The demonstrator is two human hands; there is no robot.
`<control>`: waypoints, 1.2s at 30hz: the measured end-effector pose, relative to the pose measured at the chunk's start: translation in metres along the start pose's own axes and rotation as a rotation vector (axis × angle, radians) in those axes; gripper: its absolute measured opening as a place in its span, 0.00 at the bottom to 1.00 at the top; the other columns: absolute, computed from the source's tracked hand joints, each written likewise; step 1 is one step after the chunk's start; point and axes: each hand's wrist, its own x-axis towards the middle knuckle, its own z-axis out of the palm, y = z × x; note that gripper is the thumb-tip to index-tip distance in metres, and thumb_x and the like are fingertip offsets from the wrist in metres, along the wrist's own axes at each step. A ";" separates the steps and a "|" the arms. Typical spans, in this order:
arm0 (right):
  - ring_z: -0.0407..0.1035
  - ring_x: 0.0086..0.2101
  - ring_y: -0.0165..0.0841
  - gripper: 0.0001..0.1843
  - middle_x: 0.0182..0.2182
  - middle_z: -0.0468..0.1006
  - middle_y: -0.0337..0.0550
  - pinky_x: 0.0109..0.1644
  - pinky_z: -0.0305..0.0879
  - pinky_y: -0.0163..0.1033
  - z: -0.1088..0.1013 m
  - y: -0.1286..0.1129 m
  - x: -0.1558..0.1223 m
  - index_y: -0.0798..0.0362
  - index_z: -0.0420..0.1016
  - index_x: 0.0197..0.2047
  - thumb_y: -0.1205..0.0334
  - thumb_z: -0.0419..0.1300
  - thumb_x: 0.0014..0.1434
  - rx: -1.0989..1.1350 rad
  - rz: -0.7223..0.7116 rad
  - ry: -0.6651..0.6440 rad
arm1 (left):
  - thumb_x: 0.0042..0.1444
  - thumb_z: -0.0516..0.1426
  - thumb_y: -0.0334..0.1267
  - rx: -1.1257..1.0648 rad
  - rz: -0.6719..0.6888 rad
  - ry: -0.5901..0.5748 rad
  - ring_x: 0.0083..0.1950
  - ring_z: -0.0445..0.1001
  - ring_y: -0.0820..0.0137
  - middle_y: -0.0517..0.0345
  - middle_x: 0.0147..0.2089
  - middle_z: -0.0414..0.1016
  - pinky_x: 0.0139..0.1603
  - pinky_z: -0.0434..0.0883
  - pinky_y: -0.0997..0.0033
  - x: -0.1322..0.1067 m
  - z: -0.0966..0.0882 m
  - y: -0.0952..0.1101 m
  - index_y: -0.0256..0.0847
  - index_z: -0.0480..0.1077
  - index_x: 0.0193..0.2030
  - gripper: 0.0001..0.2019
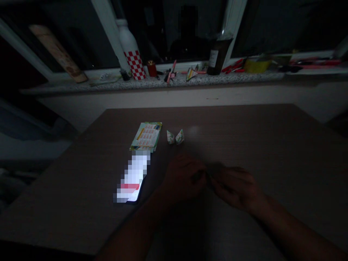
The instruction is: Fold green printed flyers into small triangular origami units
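Observation:
My left hand (186, 177) is curled over the table in dim light, its fingers closed. Close beside it, my right hand (236, 186) has its thumb and fingers pressed together, pointing at the left hand's fingertips. A small dark thing may be pinched between the two hands, but shadow hides what it is. Beyond the hands, two small folded paper pieces (179, 137) with a green and white print stand side by side. To their left lies a stack of printed paper cards (147, 136). A lit phone (133, 177) lies face up left of my left hand.
The wooden table (272, 145) reaches to the wall under a window. On the speckled sill (179, 81) stand a red-and-white checked bottle (132, 54), a dark labelled container (216, 58), a small red jar (151, 68), a leaning wooden tube (58, 52) and several pens.

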 end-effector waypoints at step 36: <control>0.62 0.15 0.25 0.15 0.14 0.69 0.36 0.18 0.58 0.30 0.005 -0.003 0.000 0.55 0.73 0.26 0.58 0.56 0.61 0.337 0.573 0.177 | 0.42 0.67 0.36 -0.889 -0.800 -0.093 0.36 0.76 0.70 0.58 0.36 0.78 0.36 0.70 0.73 0.007 0.005 0.005 0.36 0.73 0.39 0.16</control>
